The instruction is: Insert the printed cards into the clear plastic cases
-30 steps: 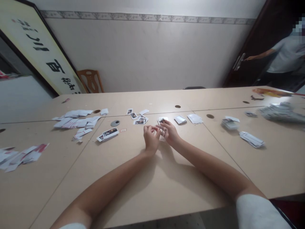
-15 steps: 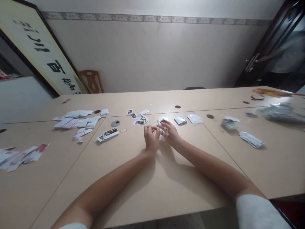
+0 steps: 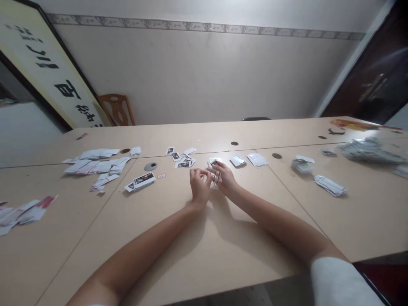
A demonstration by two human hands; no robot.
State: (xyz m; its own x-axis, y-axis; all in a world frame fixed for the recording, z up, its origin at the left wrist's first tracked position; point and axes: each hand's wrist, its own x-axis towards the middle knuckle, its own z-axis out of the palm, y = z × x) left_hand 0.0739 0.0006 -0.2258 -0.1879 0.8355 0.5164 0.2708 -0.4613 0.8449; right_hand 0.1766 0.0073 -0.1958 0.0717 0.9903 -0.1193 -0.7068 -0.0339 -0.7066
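Note:
My left hand (image 3: 200,186) and my right hand (image 3: 225,179) meet above the middle of the table. Between the fingers of my right hand is a small, pale, partly see-through packet (image 3: 211,162) with a dark patch. My left thumb and fingers are pinched together at its near side; what they grip is too small to make out. Close by on the right lie a small stack of white-edged cards (image 3: 237,161) and a pile of white sheets (image 3: 257,160). To the left, several printed picture cards (image 3: 183,165) are scattered.
A stack of dark printed cards (image 3: 143,181) lies near a grey cable-hole cover (image 3: 151,166). White folded papers (image 3: 95,165) are heaped at the left. At the right are a clear stack (image 3: 302,165), a paper bundle (image 3: 329,185) and a heap of plastic bags (image 3: 371,151).
The view has turned slightly right. At the far right, the person by the door is no longer visible and the door now looks closed. My hands hold nearly the same pose.

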